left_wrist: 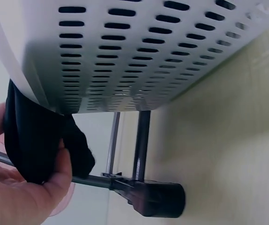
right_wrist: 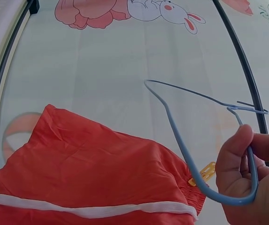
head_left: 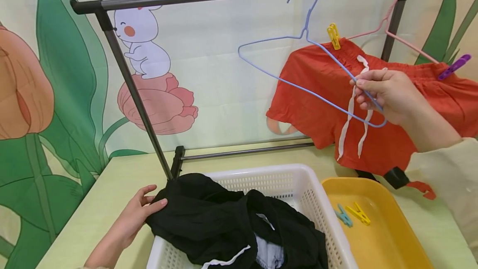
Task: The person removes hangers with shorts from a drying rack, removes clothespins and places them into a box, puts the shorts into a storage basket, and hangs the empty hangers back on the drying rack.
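Observation:
My right hand (head_left: 397, 94) pinches the lower right side of a blue wire hanger (head_left: 276, 37), whose hook sits over the dark rail. In the right wrist view, thumb and fingers close round the hanger's wire (right_wrist: 176, 126). My left hand (head_left: 130, 215) grips the edge of a black garment (head_left: 209, 211) with a white drawstring. The left wrist view has the black cloth (left_wrist: 35, 136) bunched between thumb and fingers. That garment lies over the left rim of a white perforated basket (head_left: 304, 170), with light blue denim (head_left: 269, 252) partly hidden under it.
Red shorts (head_left: 310, 90) hang from a pink hanger (head_left: 407, 45), held by a yellow clothespin (head_left: 333, 36) and a purple one (head_left: 454, 67). A yellow tray (head_left: 396, 235) with two clothespins stands right of the basket. The rack's left post (head_left: 134, 94) rises behind my left hand.

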